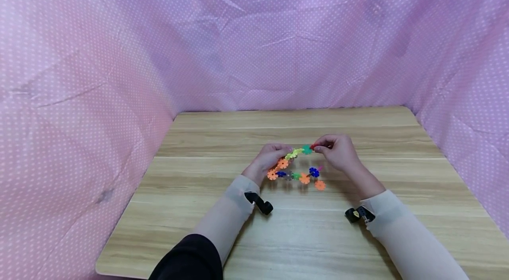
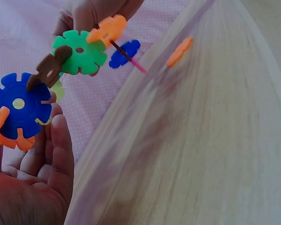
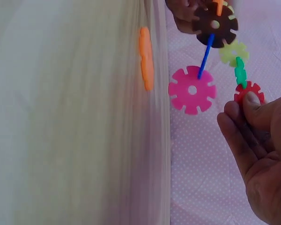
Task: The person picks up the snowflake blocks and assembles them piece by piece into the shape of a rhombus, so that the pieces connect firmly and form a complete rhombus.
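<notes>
A chain of notched plastic snowflake discs (image 1: 282, 163) in orange, blue, brown, green, yellow, pink and red bends in a curve above the table. The left hand (image 1: 268, 158) grips it near the yellow discs (image 1: 294, 153), thumb on top. In the right hand (image 1: 338, 152), a red disc (image 3: 249, 92) is pinched between thumb and fingers, joined to a green disc (image 3: 240, 72). A pink disc (image 3: 192, 90) hangs at the chain's other end, off a blue disc (image 1: 314, 172) seen edge-on in the right wrist view. Some joints behind the left hand's fingers are hidden.
One loose orange disc (image 1: 320, 185) lies apart on the wooden table (image 1: 302, 236), below the chain's pink end. Pink dotted cloth (image 1: 278, 50) hangs around the back and sides. Black camera mounts (image 1: 260, 204) sit on both wrists.
</notes>
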Demonstrator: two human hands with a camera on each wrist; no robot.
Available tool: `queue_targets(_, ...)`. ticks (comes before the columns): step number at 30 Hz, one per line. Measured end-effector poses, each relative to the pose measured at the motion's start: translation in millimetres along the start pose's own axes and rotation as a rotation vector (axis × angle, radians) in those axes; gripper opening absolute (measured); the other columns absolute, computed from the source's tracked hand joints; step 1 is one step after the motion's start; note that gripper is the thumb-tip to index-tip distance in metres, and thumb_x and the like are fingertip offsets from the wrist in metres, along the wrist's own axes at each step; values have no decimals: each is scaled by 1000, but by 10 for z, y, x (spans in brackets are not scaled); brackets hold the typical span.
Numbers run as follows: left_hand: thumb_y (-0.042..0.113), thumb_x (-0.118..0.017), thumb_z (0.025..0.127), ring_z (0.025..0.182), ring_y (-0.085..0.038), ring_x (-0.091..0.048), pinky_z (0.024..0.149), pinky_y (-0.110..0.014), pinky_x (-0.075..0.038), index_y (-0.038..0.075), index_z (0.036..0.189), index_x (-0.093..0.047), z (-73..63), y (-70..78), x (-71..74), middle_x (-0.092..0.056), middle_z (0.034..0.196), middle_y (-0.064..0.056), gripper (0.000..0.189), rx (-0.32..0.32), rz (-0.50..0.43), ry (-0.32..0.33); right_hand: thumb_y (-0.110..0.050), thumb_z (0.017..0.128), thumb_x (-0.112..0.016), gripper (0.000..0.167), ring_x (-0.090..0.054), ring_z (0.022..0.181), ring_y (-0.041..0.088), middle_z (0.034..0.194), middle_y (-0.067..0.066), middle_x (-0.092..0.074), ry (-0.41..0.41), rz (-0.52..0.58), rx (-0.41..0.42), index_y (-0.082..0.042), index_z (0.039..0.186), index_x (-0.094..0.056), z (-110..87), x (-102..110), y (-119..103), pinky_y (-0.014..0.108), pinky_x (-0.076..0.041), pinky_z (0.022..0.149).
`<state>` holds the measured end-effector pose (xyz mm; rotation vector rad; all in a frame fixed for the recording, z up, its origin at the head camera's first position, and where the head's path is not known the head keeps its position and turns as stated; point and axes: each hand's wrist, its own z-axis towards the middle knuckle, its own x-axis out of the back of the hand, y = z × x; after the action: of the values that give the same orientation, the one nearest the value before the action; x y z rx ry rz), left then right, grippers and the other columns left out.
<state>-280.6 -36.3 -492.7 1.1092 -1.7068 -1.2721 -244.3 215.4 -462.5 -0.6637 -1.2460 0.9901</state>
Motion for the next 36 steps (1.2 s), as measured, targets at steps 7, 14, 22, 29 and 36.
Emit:
queue_targets(7, 32, -76, 99, 132, -22, -56, 116, -47, -39, 10, 113, -81, -26, 17, -10, -71, 130, 1, 27, 25, -25, -4, 6, 90, -79, 11, -75, 78, 18, 90, 12, -78, 16, 35, -7, -5, 90, -80, -9, -30, 13, 39, -63, 69)
queue_targets(14, 29, -74, 101, 120, -23, -63, 112, -46, -43, 10, 106, -81, -10, 12, -11, -74, 118, -3, 21, 9, -49, -36, 6, 91, -77, 10, -76, 79, 20, 92, 13, -78, 15, 69, -24, -3, 92, -79, -10, -45, 14, 49, -63, 74)
queue_targets(22, 25, -71, 103, 102, -17, -70, 96, -33, -54, 6, 110, -80, 12, -3, 22, -74, 118, -3, 22, -7, -90, -57, 4, 94, -76, 8, -77, 85, 26, 95, 13, -78, -31, 83, -70, -3, 95, -79, 11, -38, -40, 51, -62, 79)
queue_targets(29, 18, -67, 105, 87, -16, -72, 76, -26, -60, -3, 120, -74, 12, 5, 74, -74, 114, -13, 27, -6, -156, -111, -5, 96, -77, 5, -76, 91, 27, 99, 8, -78, -81, 57, -97, -9, 99, -81, 19, -5, 10, 50, -62, 79)
queue_targets(36, 20, -69, 104, 87, -15, -70, 75, -25, -58, -1, 119, -75, 38, -22, 147, -75, 113, -11, 26, -3, -95, -104, -9, 96, -78, 17, -70, 94, 26, 106, 8, -77, -180, -76, -103, -8, 113, -78, 22, 90, 18, 33, -60, 72)
